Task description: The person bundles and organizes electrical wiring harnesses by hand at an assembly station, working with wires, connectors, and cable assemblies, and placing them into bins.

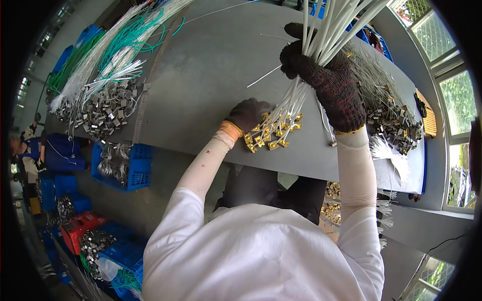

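Note:
My right hand (331, 83), in a dark knitted glove, is closed round a thick bundle of white wires (324, 42). The wires fan out above the fist and hang below it, down toward the grey table (201, 65). Brass-coloured metal terminals (273, 131) cluster at the bundle's lower ends, close to the table's near edge. Beside them on the left is my left hand (248, 115), also in a dark glove with an orange cuff. Its fingertips reach toward the hanging wires but are blurred, so their grip is unclear. Two wire ends (263, 76) stick out left of my right hand.
Wires with grey metal ends (108, 113) lie piled at the left, near green wires (125, 42). Another wire pile (396, 123) lies at the right. A blue crate (138, 168) stands below the table's left part. Windows (442, 45) line the right side.

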The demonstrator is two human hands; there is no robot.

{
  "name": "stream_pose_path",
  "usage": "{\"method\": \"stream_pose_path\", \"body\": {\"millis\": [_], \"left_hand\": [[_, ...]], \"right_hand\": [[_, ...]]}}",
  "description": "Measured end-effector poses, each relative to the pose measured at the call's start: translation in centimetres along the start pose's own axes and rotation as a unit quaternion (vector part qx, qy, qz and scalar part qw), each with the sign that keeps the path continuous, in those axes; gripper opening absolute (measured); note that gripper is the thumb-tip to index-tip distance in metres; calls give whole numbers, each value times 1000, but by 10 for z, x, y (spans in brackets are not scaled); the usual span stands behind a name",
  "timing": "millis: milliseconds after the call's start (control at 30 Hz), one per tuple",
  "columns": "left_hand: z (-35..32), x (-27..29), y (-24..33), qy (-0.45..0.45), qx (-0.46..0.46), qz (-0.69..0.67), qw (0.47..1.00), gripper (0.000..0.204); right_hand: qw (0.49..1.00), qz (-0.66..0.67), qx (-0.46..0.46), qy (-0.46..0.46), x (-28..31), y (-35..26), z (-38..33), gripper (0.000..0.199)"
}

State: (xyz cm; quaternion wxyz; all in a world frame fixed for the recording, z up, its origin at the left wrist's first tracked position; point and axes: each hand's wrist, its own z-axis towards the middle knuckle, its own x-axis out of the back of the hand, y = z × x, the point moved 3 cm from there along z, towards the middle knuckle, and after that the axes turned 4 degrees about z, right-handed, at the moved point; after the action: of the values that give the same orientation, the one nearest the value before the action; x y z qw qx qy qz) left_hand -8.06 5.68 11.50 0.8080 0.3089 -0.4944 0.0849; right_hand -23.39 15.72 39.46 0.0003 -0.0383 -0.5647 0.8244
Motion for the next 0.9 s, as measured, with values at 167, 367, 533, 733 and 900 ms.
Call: {"method": "stream_pose_path", "body": {"millis": [167,367,533,733,900], "left_hand": [[25,-1,12,-142,62,12,988,31],[21,-11,5,-123,67,-120,983,37],[26,-34,1,-148,57,-2,987,36],[18,-40,-23,-26,121,51,991,33],[16,-48,-18,-88,14,175,981,31]], "right_hand": [[999,-14,-30,7,5,1,3,60],[1000,-8,-19,-14,9,5,5,58],[999,-21,-38,-17,13,11,4,56],[997,-78,-21,4,23,8,0,54],[997,-69,-43,15,26,11,0,45]]}}
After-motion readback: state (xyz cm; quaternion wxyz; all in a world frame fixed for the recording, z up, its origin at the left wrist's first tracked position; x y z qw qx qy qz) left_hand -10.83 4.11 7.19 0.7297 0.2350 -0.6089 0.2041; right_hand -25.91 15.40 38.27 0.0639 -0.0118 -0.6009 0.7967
